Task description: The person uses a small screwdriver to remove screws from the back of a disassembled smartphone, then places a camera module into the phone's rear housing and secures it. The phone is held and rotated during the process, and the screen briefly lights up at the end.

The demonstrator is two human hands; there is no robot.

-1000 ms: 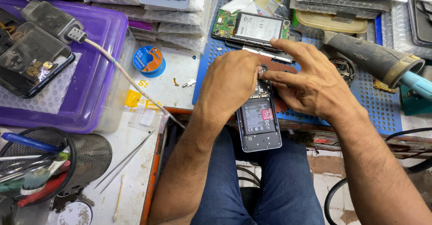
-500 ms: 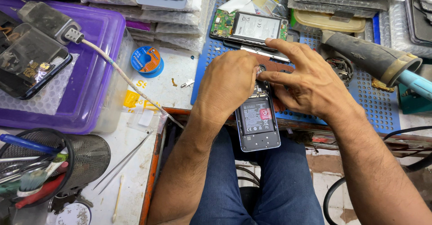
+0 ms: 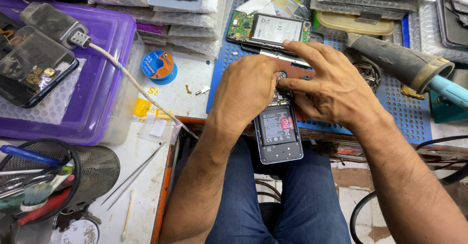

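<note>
The left hand [image 3: 246, 90] lies curled over the upper part of an opened phone [image 3: 278, 133], and its fingers are bent down on the phone body; they are hidden under the hand, so I cannot tell if they pinch something. The right hand [image 3: 336, 90] comes from the other side. Its forefinger is stretched toward the top of the phone, and its thumb meets the left hand at a small metal part. The phone has no back cover, its battery is seen, and its lower end hangs over the edge of the counter above the person's lap. Its upper end rests on a blue perforated mat [image 3: 414, 122]. Just behind the hands lies a second dismantled phone [image 3: 273, 29]. A solder spool [image 3: 159, 66] stands left of the mat, and tweezers [image 3: 134, 175] lie near a mesh tool cup [image 3: 95, 168].
</note>
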